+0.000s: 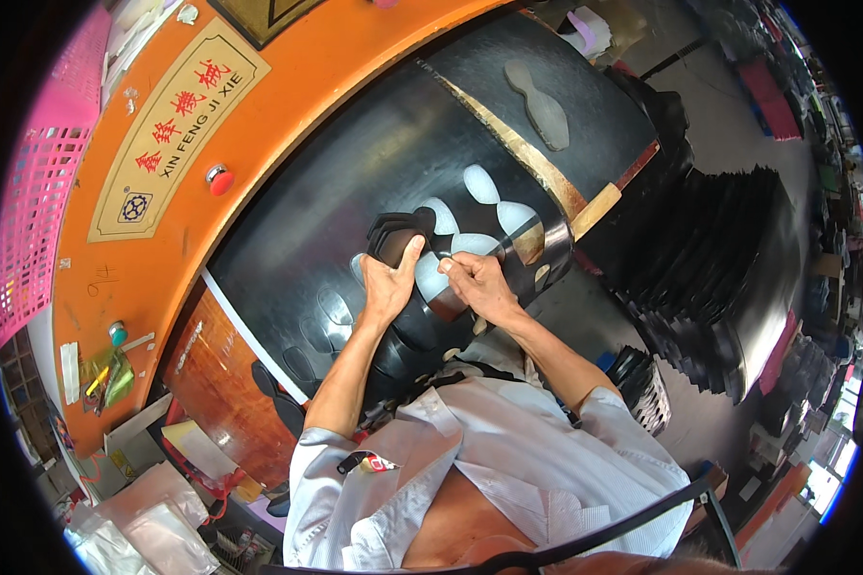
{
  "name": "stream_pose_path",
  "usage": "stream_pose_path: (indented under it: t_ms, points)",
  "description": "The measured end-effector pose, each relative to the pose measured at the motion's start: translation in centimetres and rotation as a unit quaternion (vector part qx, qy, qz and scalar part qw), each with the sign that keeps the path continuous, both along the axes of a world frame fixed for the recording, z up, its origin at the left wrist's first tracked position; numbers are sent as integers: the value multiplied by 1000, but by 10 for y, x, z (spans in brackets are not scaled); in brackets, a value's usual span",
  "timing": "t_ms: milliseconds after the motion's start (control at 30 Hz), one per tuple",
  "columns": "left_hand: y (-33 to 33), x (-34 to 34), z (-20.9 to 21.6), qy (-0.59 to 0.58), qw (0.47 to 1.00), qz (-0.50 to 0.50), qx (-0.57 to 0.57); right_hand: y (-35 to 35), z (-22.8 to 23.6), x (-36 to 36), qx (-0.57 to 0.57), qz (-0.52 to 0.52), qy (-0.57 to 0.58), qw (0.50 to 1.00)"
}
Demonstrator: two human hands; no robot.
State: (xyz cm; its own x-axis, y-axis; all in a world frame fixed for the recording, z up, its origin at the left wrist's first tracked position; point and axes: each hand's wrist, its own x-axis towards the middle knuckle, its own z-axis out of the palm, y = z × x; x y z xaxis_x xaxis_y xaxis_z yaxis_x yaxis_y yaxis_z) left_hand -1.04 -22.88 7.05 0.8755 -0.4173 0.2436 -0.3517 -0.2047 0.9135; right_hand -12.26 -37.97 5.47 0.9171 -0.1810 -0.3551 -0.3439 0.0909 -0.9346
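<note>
Black, flat pieces with rounded outlines, gathered in a small fanned stack (391, 233), sit in the left hand (387, 289), whose thumb presses along the stack's near side while the fingers are mostly hidden beneath. Just beside it, the right hand (482, 287) has its thumb and forefinger pressed together in a pinch; what lies between those fingertips cannot be told. Both hands are over a wide, glossy black sheet (307, 163) with pale, rounded openings (481, 184) near them. Farther off, beyond a long, narrow, worn tan strip (518, 144), lies a dull grey sole-shaped piece (539, 107). Along the far left curves an orange-painted machine beam (283, 101) bearing a red push button (220, 179), with a pink perforated plastic basket (43, 216) beside it. To the right hangs a thick, wavy-edged pile of black sheets (700, 259).
</note>
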Motion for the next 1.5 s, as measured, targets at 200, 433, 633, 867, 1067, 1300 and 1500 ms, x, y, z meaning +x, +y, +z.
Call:
stream_pose_path:
  t_ms: [200, 433, 633, 867, 1067, 1300, 1500]
  points:
    - [10, -10, -20, 112, 993, -25, 41, 3, 0, 21, 109, -24, 58, 992]
    - [0, -15, -13, 73, 995, 66, 4, 9, -1, 17, 84, -16, 9, 996]
    - [-7, -11, -8, 29, 990, 129, -48, 10, 0, 17, -11, 6, 24, 1000]
    - [-7, -11, -22, 188, 960, 138, -152, 7, 3, 13, -55, 36, 46, 997]
    - [11, -30, -14, -132, 988, 16, 83, -10, 5, 40, 166, -11, 39, 985]
    - [50, -55, 5, -44, 980, -124, 149, -14, 4, 65, 178, 31, 102, 978]
    - [57, -27, -12, -77, 987, 42, 135, -14, 9, 68, 191, 36, 111, 975]
